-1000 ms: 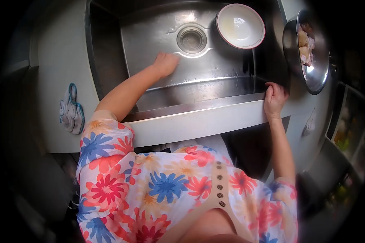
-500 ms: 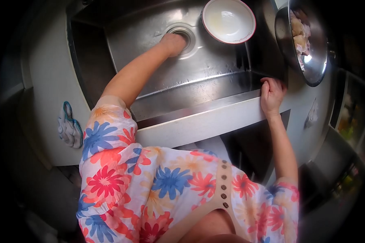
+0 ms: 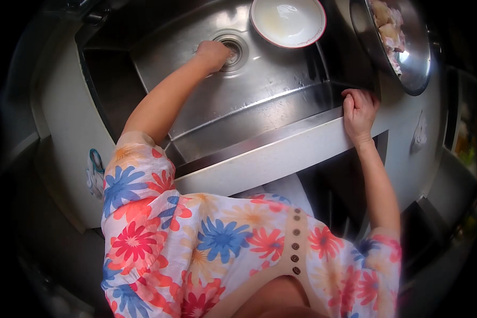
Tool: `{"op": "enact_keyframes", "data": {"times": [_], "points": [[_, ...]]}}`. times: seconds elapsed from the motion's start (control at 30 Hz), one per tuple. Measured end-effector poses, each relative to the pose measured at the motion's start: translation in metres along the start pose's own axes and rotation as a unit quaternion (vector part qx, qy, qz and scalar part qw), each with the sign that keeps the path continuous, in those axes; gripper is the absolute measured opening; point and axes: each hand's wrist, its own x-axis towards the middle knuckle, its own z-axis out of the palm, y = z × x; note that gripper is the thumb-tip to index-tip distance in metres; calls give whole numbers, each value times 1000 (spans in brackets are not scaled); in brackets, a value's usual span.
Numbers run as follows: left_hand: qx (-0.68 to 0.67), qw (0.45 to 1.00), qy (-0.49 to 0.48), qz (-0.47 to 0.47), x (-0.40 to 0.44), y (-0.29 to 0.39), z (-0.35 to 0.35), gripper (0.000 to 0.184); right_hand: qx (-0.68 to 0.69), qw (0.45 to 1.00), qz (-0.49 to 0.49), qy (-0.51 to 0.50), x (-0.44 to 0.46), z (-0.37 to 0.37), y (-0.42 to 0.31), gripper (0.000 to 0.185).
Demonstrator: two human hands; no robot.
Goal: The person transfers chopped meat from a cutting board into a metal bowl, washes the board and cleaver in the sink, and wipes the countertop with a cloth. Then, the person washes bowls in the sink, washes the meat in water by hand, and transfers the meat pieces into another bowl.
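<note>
My left hand (image 3: pixel 213 56) is at the drain (image 3: pixel 240 62) in the floor of the steel sink (image 3: pixel 196 114). Its fingers curl over the left side of the opening. The fingertips are hidden, so what they hold cannot be made out. Something pale and small shows inside the drain beside them. My right hand (image 3: pixel 361 112) is closed over the front rim (image 3: pixel 318 122) of the sink near its right corner. A white bowl (image 3: pixel 289 24) with a red rim stands in the sink beyond the drain, with a little yellowish liquid in it.
Right of the sink, a metal basin (image 3: pixel 416 69) holds pieces of raw meat (image 3: pixel 389 33), seemingly poultry. On the left counter lies a bunched cloth (image 3: pixel 94 180) with a teal edge, partly behind my sleeve. Something small and white (image 3: pixel 420 132) hangs at the right.
My left hand has drawn slightly left out of the drain, baring more of the opening. My right hand stays on the rim. The view has shifted a little.
</note>
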Motion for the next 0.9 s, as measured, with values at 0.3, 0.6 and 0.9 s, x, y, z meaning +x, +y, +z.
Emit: {"op": "enact_keyframes", "data": {"times": [0.3,0.6,0.9], "points": [[-129,970,202,-30,-45,-10,15,20,7,1000,-5,-4,5,3,10,13],[-218,935,274,-56,-108,37,6,27,-15,1000,-21,-7,-12,1,26,13],[-254,912,315,-69,-97,54,-10,25,238,954,-156,-96,49,22,-107,22]]}}
